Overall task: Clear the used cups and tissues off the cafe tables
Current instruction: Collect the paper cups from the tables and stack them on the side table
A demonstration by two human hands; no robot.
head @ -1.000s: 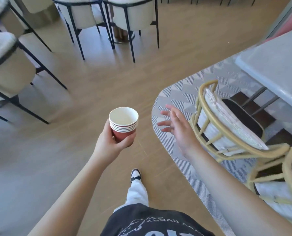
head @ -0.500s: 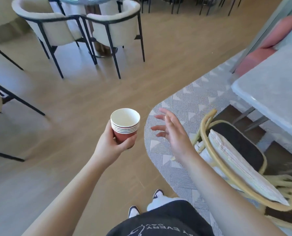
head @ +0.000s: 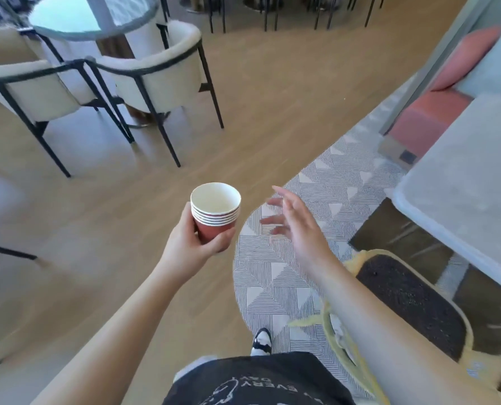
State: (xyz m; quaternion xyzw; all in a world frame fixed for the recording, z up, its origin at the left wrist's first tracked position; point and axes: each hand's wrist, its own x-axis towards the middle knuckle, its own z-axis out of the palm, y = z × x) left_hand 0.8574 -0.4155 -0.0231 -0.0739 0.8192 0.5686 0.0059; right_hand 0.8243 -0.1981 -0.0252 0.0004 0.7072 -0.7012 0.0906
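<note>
My left hand (head: 189, 244) grips a stack of several red paper cups (head: 215, 211) with white insides, held upright at the middle of the view above the wooden floor. The top cup looks empty. My right hand (head: 294, 226) hovers just right of the stack, fingers spread and relaxed, holding nothing and not touching the cups. No tissues show in view.
A grey table (head: 474, 176) fills the right side, with a yellow rattan chair (head: 407, 299) under my right arm on a patterned rug (head: 272, 282). Two cream chairs with black legs (head: 153, 74) and a round glass table (head: 80, 16) stand at the upper left.
I have walked forward: the rattan chair slid down to the lower right, and the cream chairs and glass table drew nearer. Both hands keep the same pose, cups still held.
</note>
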